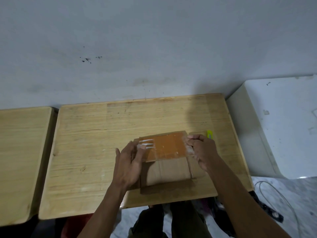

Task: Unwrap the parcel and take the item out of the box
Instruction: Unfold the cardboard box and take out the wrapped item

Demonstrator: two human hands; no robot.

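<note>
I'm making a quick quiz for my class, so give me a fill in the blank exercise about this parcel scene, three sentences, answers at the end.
1. The cardboard box lies on a table made of ____.
2. The far part of the box's top is covered with glossy tape coloured ____.
3. The small yellow-green object lies beyond the person's ____ hand, while the other hand rests at the opposite side of the box.

Missing words: wood; orange; right
</note>
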